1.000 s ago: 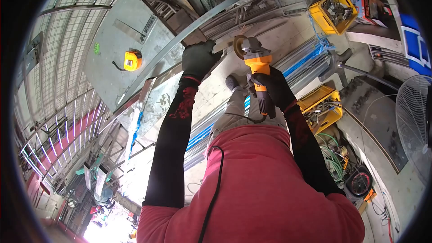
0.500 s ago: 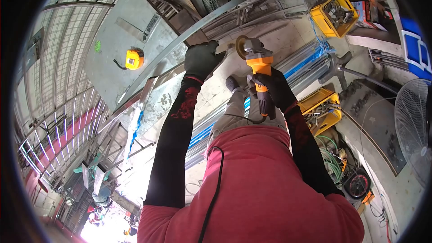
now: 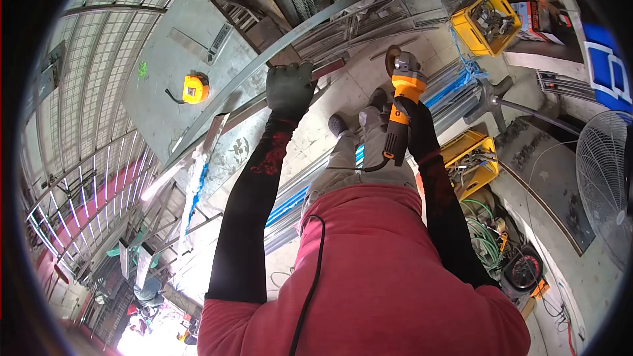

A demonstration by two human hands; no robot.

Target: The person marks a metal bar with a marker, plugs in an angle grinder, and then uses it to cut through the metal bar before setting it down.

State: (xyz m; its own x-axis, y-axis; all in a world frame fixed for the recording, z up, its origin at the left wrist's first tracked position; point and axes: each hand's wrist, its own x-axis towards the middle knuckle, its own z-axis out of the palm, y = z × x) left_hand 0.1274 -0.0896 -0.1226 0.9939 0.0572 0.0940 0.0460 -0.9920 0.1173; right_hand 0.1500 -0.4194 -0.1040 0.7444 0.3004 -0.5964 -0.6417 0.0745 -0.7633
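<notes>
My left hand [image 3: 290, 91], in a dark glove, is closed around a metal bar [image 3: 330, 66] whose end sticks out to the right of the fist. My right hand [image 3: 419, 125], also gloved, grips a yellow and black angle grinder [image 3: 407, 88] by its body. The grinder's disc [image 3: 392, 58] points up and away from me, apart from the bar's end. A black cord [image 3: 378, 165] runs from the grinder's handle. To the left of my left hand, a yellow tape measure [image 3: 195, 89] lies on a grey metal sheet [image 3: 153, 111].
A long curved metal strip [image 3: 247, 74] crosses beyond my left hand. On the right stand two yellow crates [image 3: 480, 39] of metal parts, a fan [image 3: 601, 178] and a metal stand base [image 3: 488, 101]. Long metal tubes [image 3: 448, 100] lie along the floor beneath me.
My right hand has moved the angle grinder to the right, away from the bar. My left hand has rolled over slightly, and more of the bar's end shows beside it.
</notes>
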